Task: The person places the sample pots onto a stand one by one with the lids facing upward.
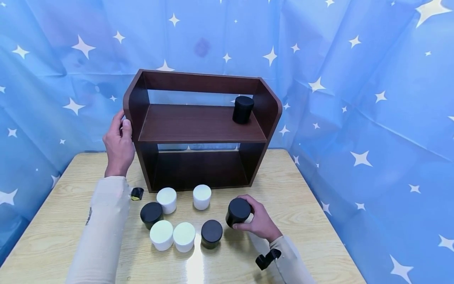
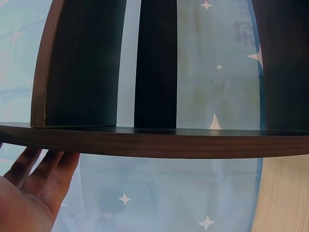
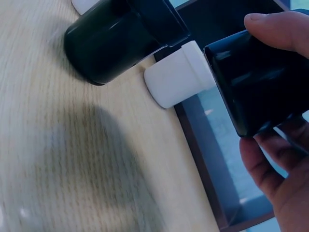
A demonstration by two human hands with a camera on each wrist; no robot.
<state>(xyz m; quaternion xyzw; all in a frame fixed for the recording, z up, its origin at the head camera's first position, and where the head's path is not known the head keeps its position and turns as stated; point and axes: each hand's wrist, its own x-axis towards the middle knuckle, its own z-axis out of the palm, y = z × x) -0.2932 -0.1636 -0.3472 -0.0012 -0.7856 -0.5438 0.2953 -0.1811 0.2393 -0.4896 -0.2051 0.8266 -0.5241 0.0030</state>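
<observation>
My right hand [image 1: 260, 221] grips a black lidded jar [image 1: 238, 211] between thumb and fingers. In the right wrist view the held jar [image 3: 263, 82] is raised off the table, thumb on one side and fingertips on the other. My left hand [image 1: 118, 148] rests against the outer left side of a dark brown two-tier shelf [image 1: 202, 122]. The left wrist view shows straight fingers [image 2: 53, 174] reaching the side panel [image 2: 193, 145]. Another black jar [image 1: 243, 110] stands at the right end of the upper tier.
In front of the shelf stand several white jars [image 1: 184, 236], plus a black jar [image 1: 211, 233] near the middle and a black jar [image 1: 151, 215] at left. The wooden table [image 1: 294, 205] is backed by a blue star-patterned curtain [image 1: 354, 118].
</observation>
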